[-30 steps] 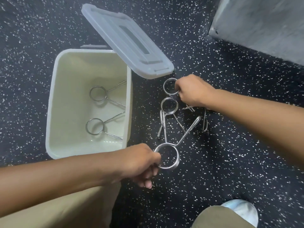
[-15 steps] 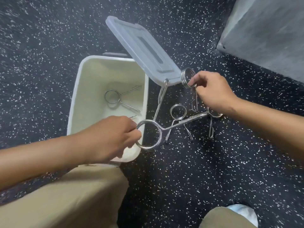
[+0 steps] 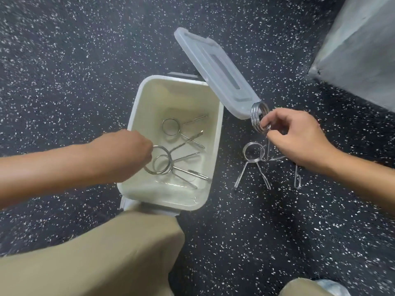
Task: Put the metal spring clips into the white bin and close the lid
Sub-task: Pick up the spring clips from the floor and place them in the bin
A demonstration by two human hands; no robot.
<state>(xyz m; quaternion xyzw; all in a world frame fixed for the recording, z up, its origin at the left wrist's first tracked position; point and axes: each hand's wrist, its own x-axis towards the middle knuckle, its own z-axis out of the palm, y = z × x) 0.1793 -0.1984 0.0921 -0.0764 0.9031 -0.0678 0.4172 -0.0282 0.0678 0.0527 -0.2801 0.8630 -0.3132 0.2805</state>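
Note:
The white bin (image 3: 136,116) stands open on the speckled floor, its translucent lid (image 3: 215,71) hinged up to the right. Two spring clips lie inside: one at the back (image 3: 171,127), one lower (image 3: 162,165). My left hand (image 3: 130,150) reaches over the bin's left rim and pinches the ring of a third clip (image 3: 165,154) just above the bottom. My right hand (image 3: 295,137) holds another clip by its ring (image 3: 257,119), lifted beside the lid's corner. On the floor to the right of the bin lies one clip (image 3: 253,161), and a further one (image 3: 297,178) is partly hidden under my right hand.
A grey concrete block (image 3: 359,50) fills the top right corner. My knee in tan trousers (image 3: 106,253) presses against the bin's near edge. A second knee and a light shoe (image 3: 329,286) show at the bottom right.
My left hand carried its clip from beside the bin to inside it, low over the bottom. My right hand stays raised with its clip near the lid. The camera view shifted, so the bin sits more central.

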